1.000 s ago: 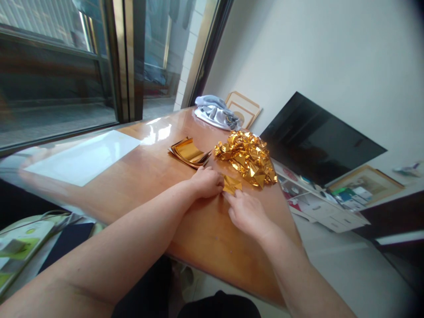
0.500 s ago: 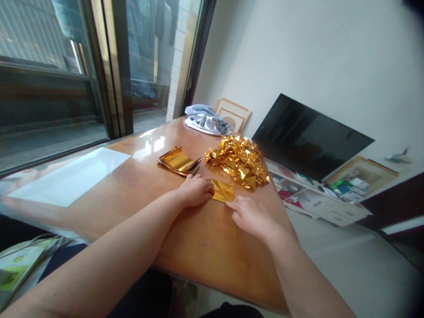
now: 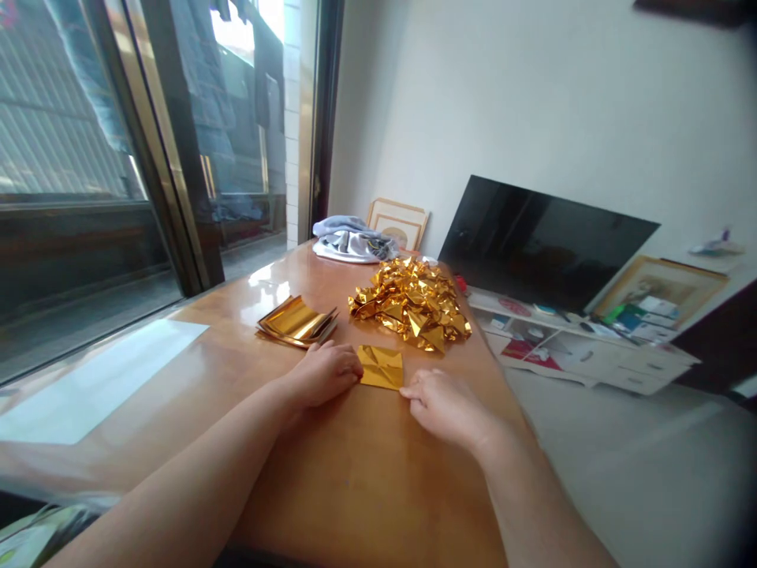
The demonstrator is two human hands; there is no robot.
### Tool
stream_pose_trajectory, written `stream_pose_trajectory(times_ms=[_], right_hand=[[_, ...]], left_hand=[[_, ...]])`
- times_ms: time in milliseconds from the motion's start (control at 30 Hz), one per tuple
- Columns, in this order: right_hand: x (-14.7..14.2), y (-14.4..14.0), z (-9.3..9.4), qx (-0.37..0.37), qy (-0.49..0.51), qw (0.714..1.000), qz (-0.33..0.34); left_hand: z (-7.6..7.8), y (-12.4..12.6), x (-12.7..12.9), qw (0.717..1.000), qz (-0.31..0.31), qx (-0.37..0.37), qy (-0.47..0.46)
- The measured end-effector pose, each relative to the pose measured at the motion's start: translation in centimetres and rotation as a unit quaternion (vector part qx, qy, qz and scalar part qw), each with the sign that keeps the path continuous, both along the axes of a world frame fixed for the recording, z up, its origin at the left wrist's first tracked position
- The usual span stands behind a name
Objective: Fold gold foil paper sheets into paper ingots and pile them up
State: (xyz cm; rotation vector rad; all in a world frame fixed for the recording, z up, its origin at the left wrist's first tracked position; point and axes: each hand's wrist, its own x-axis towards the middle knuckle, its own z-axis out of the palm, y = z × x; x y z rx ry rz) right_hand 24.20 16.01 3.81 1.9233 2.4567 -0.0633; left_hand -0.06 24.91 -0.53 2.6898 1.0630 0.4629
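A creased square of gold foil paper [image 3: 380, 368] lies flat on the wooden table between my hands. My left hand [image 3: 330, 372] holds its left edge, fingers curled together and the thumb mostly hidden. At the near right corner, the closed fingertips of my right hand [image 3: 442, 399] pinch the paper. Just beyond my left hand rests a stack of gold foil sheets [image 3: 299, 319], their edges curling up. Farther off to the right is a heap of folded gold foil pieces [image 3: 417, 304].
The wooden table [image 3: 355, 481] has its right edge beside my right forearm. A white sheet [image 3: 106, 379] lies on the left. Folded cloth [image 3: 352, 238] sits at the far end. A television [image 3: 544, 241] and a low white cabinet [image 3: 591, 347] stand beyond.
My view has tilted and shifted, so the table's things appear lower and farther left. Both hands stay at the gold foil paper, which still lies flat.
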Motion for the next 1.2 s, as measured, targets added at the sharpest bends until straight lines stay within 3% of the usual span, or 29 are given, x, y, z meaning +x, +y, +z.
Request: stream_pose_trajectory(times_ms=[167,367,467,733,1200], right_hand=[[0.8,-0.1,-0.7,0.012,0.035,0.999,0.034],[1.4,0.4,-1.0,0.026,0.097,0.995,-0.001],[1.1,0.9,-1.5,0.042,0.121,0.992,0.014],[0.8,2.1,-3.0,0.055,0.098,0.993,0.046],[0.8,2.2,-3.2,0.065,0.103,0.992,0.043]], left_hand=[[-0.1,0.0,0.0,1.0,-0.005,0.007,0.005],[-0.1,-0.1,0.2,1.0,0.001,0.012,0.003],[0.0,-0.2,0.1,1.0,0.004,0.009,0.003],[0.4,-0.7,0.3,1.0,0.008,0.001,0.007],[0.7,-1.2,0.5,0.999,0.022,0.014,0.021]])
